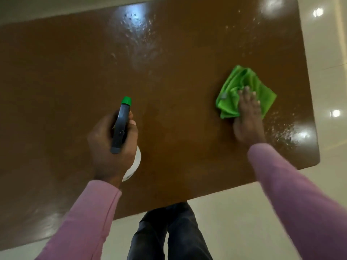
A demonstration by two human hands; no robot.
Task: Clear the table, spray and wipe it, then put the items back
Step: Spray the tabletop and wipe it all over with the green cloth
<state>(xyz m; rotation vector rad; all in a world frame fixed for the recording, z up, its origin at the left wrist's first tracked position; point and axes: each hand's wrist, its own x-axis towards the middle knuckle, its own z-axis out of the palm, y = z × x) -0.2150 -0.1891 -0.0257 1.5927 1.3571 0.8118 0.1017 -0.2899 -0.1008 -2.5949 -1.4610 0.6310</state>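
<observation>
On the right side of the table [178,62], the right hand [247,117] lies flat on a bunched green microfibre cloth [242,85]. Its fingers are straight and spread, grasping nothing, the palm pressing the cloth to the wood. Judged: a flat press suits wiping.

The left hand [107,147] is curled tight round the neck of a spray bottle [120,128], green nozzle pointing away, near the front edge. Whether the bottle's base touches the top, cannot tell. Probably kept ready for another spray.

3 patches of droplets [139,34] show: far centre, far right, and the near right corner just beside the cloth. Judged stage: wiping starting, the wet patches not yet wiped.
</observation>
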